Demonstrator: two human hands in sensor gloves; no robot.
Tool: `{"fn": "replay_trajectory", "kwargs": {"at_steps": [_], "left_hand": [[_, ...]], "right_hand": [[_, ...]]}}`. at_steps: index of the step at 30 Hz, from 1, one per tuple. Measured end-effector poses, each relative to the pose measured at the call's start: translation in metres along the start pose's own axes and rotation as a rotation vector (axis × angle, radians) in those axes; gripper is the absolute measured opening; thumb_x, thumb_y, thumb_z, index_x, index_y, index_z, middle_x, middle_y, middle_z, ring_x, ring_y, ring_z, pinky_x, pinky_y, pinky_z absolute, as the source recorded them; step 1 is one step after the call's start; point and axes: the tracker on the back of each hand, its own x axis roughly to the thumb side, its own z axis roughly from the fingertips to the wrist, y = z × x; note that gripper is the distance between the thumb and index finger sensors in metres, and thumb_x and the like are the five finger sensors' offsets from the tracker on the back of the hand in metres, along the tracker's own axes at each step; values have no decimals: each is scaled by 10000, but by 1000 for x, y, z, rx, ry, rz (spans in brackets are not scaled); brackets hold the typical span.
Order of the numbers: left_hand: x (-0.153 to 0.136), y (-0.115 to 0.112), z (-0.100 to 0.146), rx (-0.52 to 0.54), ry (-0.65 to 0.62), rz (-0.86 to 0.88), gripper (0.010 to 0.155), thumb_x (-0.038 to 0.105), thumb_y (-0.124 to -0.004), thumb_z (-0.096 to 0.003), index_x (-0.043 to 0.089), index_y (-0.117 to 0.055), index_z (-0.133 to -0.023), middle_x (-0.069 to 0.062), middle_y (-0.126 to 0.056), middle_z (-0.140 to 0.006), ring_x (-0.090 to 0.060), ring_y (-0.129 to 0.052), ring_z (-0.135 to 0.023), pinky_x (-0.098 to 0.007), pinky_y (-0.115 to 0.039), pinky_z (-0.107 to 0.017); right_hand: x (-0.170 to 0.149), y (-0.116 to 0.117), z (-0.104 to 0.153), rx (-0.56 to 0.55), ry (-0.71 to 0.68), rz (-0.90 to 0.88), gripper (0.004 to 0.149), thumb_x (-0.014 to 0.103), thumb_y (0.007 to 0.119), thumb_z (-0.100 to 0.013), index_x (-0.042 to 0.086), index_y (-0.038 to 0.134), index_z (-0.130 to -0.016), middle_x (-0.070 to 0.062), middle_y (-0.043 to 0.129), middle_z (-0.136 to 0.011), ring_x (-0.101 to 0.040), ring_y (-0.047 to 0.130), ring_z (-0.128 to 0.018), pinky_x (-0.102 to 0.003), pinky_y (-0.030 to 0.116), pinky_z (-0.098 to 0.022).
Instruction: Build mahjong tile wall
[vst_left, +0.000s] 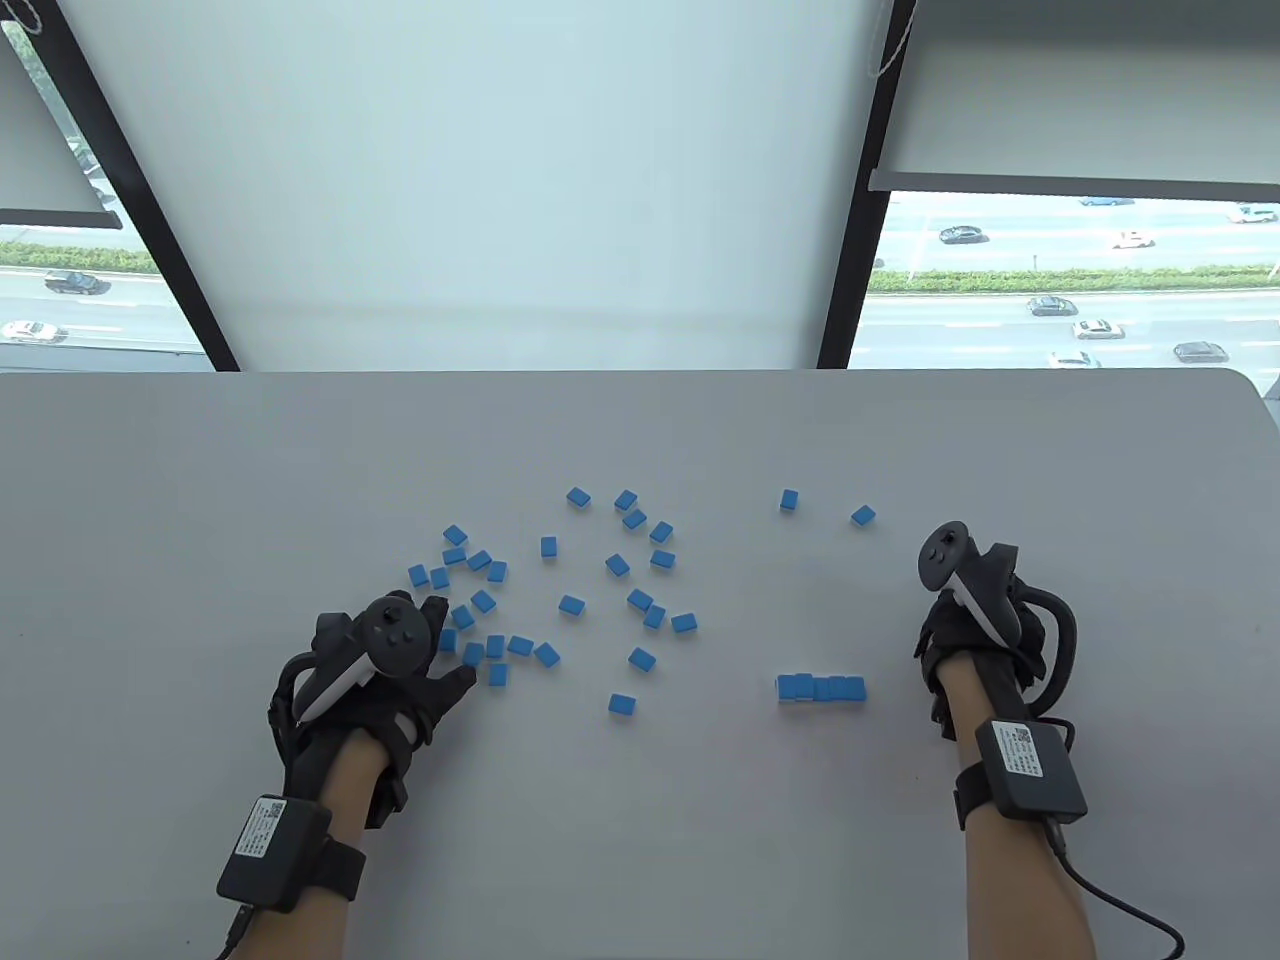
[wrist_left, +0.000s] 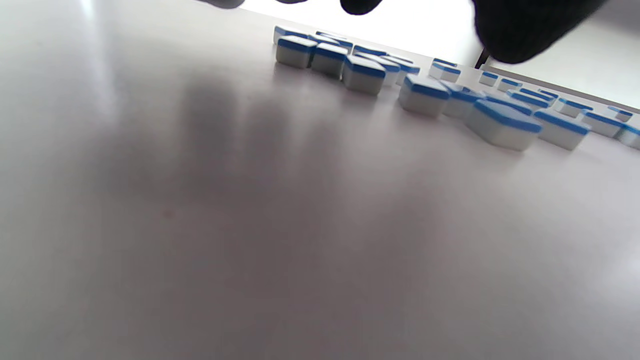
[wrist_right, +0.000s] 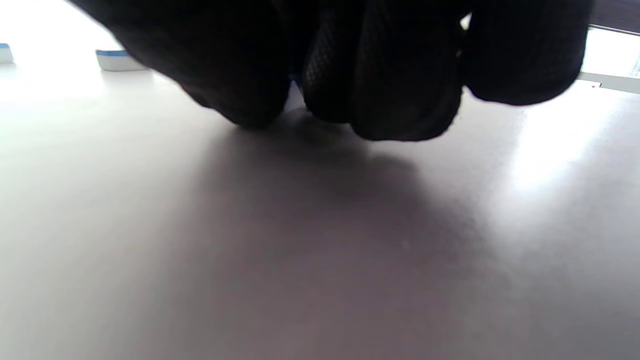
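Observation:
Several loose blue-backed mahjong tiles (vst_left: 570, 604) lie scattered over the white table (vst_left: 200, 470), left of centre. A short row of tiles (vst_left: 820, 688) stands side by side toward the right front. My left hand (vst_left: 435, 660) reaches flat into the near-left edge of the scatter, fingers straight and holding nothing; its fingertips (wrist_left: 520, 30) hover over the nearest tiles (wrist_left: 425, 95). My right hand (vst_left: 960, 640) sits right of the row with its fingers (wrist_right: 380, 75) curled down to the table. A blue-and-white sliver of a tile (wrist_right: 294, 92) shows between thumb and fingers.
Two stray tiles (vst_left: 789, 500) (vst_left: 863, 515) lie apart, beyond the right hand. The table's far edge (vst_left: 640, 372) meets a window wall. A cable (vst_left: 1130, 910) trails from the right wrist unit toward the front edge.

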Motion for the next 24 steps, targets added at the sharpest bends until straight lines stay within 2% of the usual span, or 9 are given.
{"fn": "replay_trajectory", "kwargs": {"at_steps": [5, 8, 12, 15, 18, 24], "left_hand": [[1, 0, -1, 1, -13, 6, 849, 685, -644, -425, 327, -310, -1119, -60, -248, -1194, -476, -320, -1067, -756, -246, -651], [2, 0, -1, 5, -21, 7, 850, 684, -645, -425, 326, -311, -1120, -58, -250, -1195, -477, -319, -1066, -756, -246, -651], [3, -1, 0, 8, -26, 8, 849, 683, -646, -425, 327, -312, -1120, -59, -254, -1195, -477, -319, -1067, -756, -247, -651], [4, -1, 0, 8, -25, 8, 851, 686, -644, -424, 327, -311, -1120, -59, -255, -1195, -477, -319, -1067, -756, -246, -652], [4, -1, 1, 8, -22, 4, 851, 685, -644, -424, 327, -311, -1120, -58, -255, -1195, -478, -320, -1066, -756, -246, -652], [3, -3, 1, 2, -9, -6, 850, 685, -645, -424, 327, -312, -1119, -61, -256, -1194, -477, -321, -1066, -756, -247, -651]], "right_hand": [[6, -27, 25, -114, -96, -71, 589, 342, 886, -407, 142, 686, -924, -52, 850, -740, -239, 962, -439, -466, 836, -396], [13, -49, 48, -177, -173, -115, 582, 353, 878, -417, 161, 680, -930, -33, 844, -748, -236, 955, -459, -467, 829, -416], [23, -64, 82, -226, -274, -173, 585, 360, 879, -417, 179, 678, -935, -24, 836, -763, -249, 942, -494, -477, 813, -442], [28, -63, 101, -274, -345, -192, 582, 372, 879, -415, 208, 682, -937, -16, 829, -777, -256, 932, -524, -481, 802, -462], [37, -50, 114, -275, -435, -174, 583, 377, 882, -411, 220, 687, -938, -17, 818, -793, -261, 923, -542, -485, 794, -475], [54, -21, 114, -80, -500, -43, 575, 370, 891, -413, 214, 705, -934, -38, 802, -824, -291, 903, -589, -506, 771, -503]]}}
